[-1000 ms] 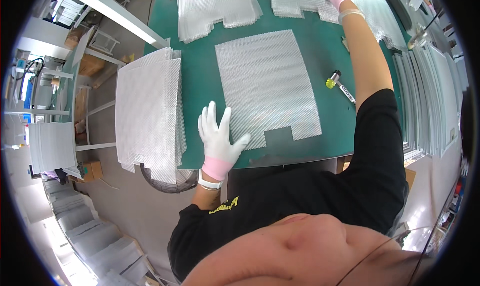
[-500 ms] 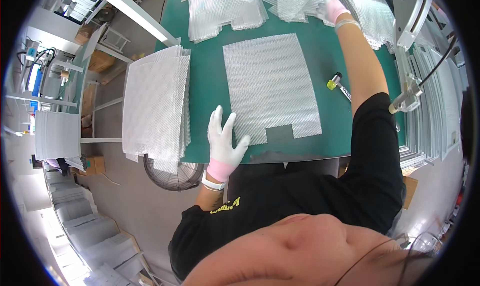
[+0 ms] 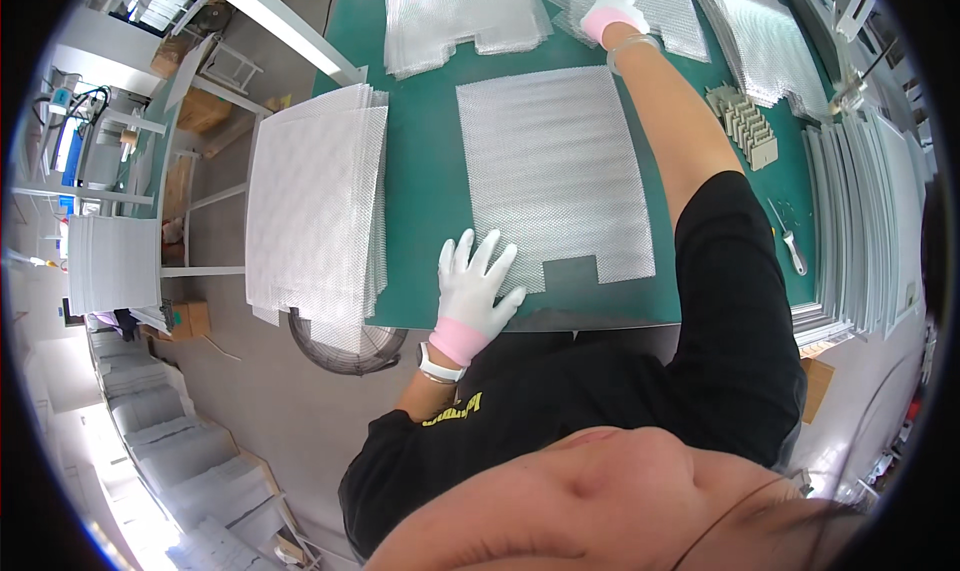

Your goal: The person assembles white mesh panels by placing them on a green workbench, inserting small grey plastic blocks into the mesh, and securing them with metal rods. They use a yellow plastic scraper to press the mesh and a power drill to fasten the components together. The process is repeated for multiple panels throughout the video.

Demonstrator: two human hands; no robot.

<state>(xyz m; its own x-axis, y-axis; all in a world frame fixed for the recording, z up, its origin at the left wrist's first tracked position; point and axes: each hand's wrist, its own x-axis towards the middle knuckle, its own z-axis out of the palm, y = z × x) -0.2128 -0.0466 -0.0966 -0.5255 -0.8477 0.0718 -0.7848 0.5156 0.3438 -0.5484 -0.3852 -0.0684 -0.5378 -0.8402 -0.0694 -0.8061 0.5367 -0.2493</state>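
Note:
A silvery mesh sheet (image 3: 555,171) with a notch in its near edge lies flat on the green table (image 3: 420,161). At the sheet's near left corner is my left hand (image 3: 478,293), in a white and pink glove, open with fingers spread; fingertips overlap the sheet's edge. My right hand (image 3: 612,16), gloved alike, reaches across to the far side. It rests on loose, overlapping mesh sheets (image 3: 660,21), with its fingers apart as far as they show. Beside them on the left is a far mesh stack (image 3: 450,21).
More mesh sheets form a left stack (image 3: 315,201) overhanging the table edge and a far right stack (image 3: 760,41). Beige slotted pieces (image 3: 745,129) and a screwdriver (image 3: 793,249) lie right of my arm. Framed panels (image 3: 865,221) stand at the right edge; a fan (image 3: 345,346) is below.
My right hand has moved left over the far sheets, whose arrangement has shifted. My left hand has come right onto the sheet's corner. The hanging tool at right swung away; my arm now hides the hammer.

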